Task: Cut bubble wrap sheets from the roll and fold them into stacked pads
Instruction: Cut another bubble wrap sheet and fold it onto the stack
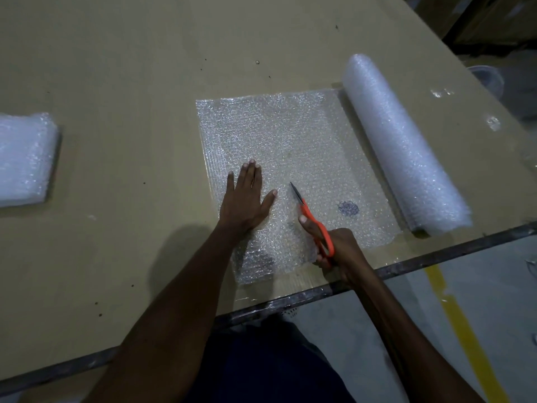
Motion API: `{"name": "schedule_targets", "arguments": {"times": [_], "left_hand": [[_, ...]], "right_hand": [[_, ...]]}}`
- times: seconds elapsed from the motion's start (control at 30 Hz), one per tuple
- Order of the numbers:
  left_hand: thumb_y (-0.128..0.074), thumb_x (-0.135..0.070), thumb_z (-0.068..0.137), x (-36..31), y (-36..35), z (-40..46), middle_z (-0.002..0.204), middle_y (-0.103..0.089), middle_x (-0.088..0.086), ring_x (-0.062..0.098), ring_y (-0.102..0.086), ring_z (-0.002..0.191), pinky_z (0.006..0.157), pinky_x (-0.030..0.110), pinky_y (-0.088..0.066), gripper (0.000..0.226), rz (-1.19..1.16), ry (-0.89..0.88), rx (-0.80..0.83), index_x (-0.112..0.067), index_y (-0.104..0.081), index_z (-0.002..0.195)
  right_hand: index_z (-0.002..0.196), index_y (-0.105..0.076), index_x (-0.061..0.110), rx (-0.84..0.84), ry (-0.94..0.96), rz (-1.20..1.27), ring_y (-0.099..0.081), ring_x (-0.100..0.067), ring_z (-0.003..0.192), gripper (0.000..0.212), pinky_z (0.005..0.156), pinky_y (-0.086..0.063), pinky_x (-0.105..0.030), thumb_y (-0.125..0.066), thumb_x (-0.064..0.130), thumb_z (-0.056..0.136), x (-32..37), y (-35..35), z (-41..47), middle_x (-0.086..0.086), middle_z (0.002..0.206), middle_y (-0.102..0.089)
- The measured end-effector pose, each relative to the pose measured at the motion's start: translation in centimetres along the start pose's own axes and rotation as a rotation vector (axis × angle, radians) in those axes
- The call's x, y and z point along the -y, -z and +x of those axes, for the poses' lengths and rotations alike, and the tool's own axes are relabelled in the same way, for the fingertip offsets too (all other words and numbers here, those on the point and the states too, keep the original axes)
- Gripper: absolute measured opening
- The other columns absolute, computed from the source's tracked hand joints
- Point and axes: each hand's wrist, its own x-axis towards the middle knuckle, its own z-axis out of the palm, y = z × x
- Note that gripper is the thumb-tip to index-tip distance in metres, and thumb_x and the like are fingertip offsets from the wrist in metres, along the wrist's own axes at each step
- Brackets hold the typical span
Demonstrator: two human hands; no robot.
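With a stack of folded pads (pixel 24 158) done at far left, I'm mid-cut: my left hand (pixel 247 199) presses flat, fingers spread, on the unrolled sheet (pixel 279 132) while my right hand (pixel 337 251) grips the orange scissors (pixel 312 219), the roll (pixel 401 141) at right.

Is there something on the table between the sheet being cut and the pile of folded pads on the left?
Nothing visible. The bare table lies between the unrolled sheet and the folded pads. Only the left hand presses flat on the sheet, and the right hand holds the scissors on it.
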Motion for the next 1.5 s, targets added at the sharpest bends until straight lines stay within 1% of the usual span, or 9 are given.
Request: {"name": "schedule_targets", "arguments": {"times": [0.17,0.3,0.47,0.63,0.83,0.93,1.07,1.27,1.5], "left_hand": [[-0.015,-0.061,0.100,0.0,0.0,0.0,0.167,-0.002,0.011,0.022,0.003,0.154,0.123,0.049,0.005,0.081,-0.002,0.000,0.005,-0.006,-0.011,0.159],[-0.016,-0.060,0.101,0.0,0.0,-0.1,0.167,-0.002,0.011,0.022,0.003,0.154,0.122,0.048,0.006,0.080,0.009,0.000,0.005,-0.006,-0.011,0.159],[-0.014,-0.062,0.100,0.0,0.0,-0.1,0.167,-0.001,0.011,0.021,0.003,0.154,0.123,0.048,0.006,0.081,0.004,0.006,0.006,-0.006,-0.010,0.159],[-0.014,-0.061,0.100,-0.1,0.1,-0.1,0.167,0.002,0.010,0.021,0.005,0.154,0.123,0.048,0.007,0.081,-0.001,0.013,0.026,-0.007,-0.007,0.159],[-0.012,-0.062,0.099,-0.1,0.2,-0.1,0.167,0.003,0.009,0.020,0.007,0.154,0.123,0.047,0.008,0.081,0.012,0.019,0.032,-0.008,-0.006,0.159],[-0.012,-0.062,0.100,-0.1,0.1,-0.1,0.167,0.004,0.009,0.020,0.008,0.154,0.123,0.048,0.007,0.081,0.007,0.020,0.036,-0.008,-0.005,0.160],[-0.012,-0.061,0.100,-0.2,0.2,-0.2,0.167,0.004,0.009,0.020,0.007,0.154,0.123,0.049,0.007,0.081,0.012,0.019,0.033,-0.008,-0.006,0.159],[-0.014,-0.061,0.101,-0.1,0.1,-0.2,0.167,0.005,0.009,0.020,0.009,0.154,0.123,0.047,0.009,0.079,0.010,0.022,0.044,-0.008,-0.005,0.160],[-0.013,-0.063,0.098,0.0,-0.1,-0.2,0.167,-0.001,0.010,0.021,0.004,0.154,0.124,0.049,0.005,0.083,-0.001,0.008,0.019,-0.007,-0.010,0.159]], "right_hand": [[0.060,-0.061,0.005,0.001,-0.002,-0.013,-0.046,-0.019,0.040,0.052,0.040,-0.036,-0.022,-0.091,0.046,0.070,0.0,0.1,0.2,-0.015,0.056,-0.053],[0.055,-0.059,0.008,0.007,0.023,-0.031,-0.045,-0.019,0.038,0.055,0.042,-0.033,-0.022,-0.089,0.053,0.070,0.8,-0.5,0.7,-0.012,0.052,-0.054],[0.054,-0.057,0.008,0.004,0.024,-0.019,-0.041,-0.017,0.036,0.052,0.039,-0.029,-0.019,-0.089,0.046,0.071,0.4,-0.4,0.9,-0.010,0.050,-0.050],[0.048,-0.058,0.013,0.009,0.013,-0.029,-0.043,-0.016,0.036,0.053,0.037,-0.032,-0.018,-0.088,0.049,0.073,1.4,-0.7,1.1,-0.008,0.050,-0.052],[0.055,-0.062,0.008,0.009,0.020,-0.021,-0.045,-0.015,0.037,0.048,0.037,-0.035,-0.019,-0.089,0.043,0.072,1.1,-0.8,1.8,-0.012,0.053,-0.055],[0.056,-0.061,0.006,-0.002,0.017,-0.022,-0.045,-0.016,0.037,0.051,0.037,-0.036,-0.019,-0.090,0.046,0.072,1.4,-1.0,2.0,-0.012,0.053,-0.055],[0.051,-0.058,0.010,0.006,0.016,-0.008,-0.044,-0.014,0.034,0.052,0.035,-0.033,-0.017,-0.090,0.045,0.073,2.2,-1.6,2.6,-0.009,0.050,-0.053],[0.064,-0.064,0.004,0.009,0.021,-0.030,-0.045,-0.015,0.037,0.049,0.037,-0.035,-0.019,-0.090,0.045,0.072,2.0,-1.4,2.9,-0.011,0.053,-0.055],[0.054,-0.061,0.008,0.012,0.055,-0.079,-0.045,-0.017,0.037,0.055,0.039,-0.034,-0.020,-0.089,0.052,0.070,2.6,-1.9,4.2,-0.013,0.053,-0.055]]}}
